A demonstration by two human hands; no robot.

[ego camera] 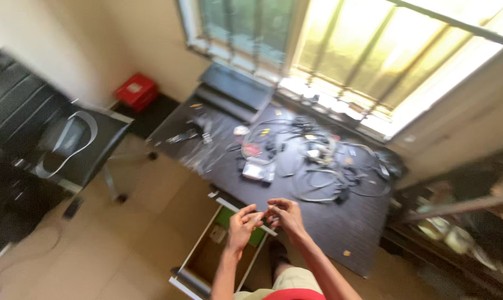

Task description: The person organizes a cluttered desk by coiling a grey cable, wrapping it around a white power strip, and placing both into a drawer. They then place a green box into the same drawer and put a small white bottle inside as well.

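Something small sits pinched where your left hand [243, 219] and right hand [282, 213] meet, fingertips clenched on it (too blurred to name). You hold it over the open drawer [207, 261], just short of the cable-strewn desk [318, 222].

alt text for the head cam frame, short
Seen from above, a left hand and right hand meet fingertip to fingertip, pinching something too small to make out, over an open desk drawer. Beyond them, tangled cables cover a dark desk below a bright window.
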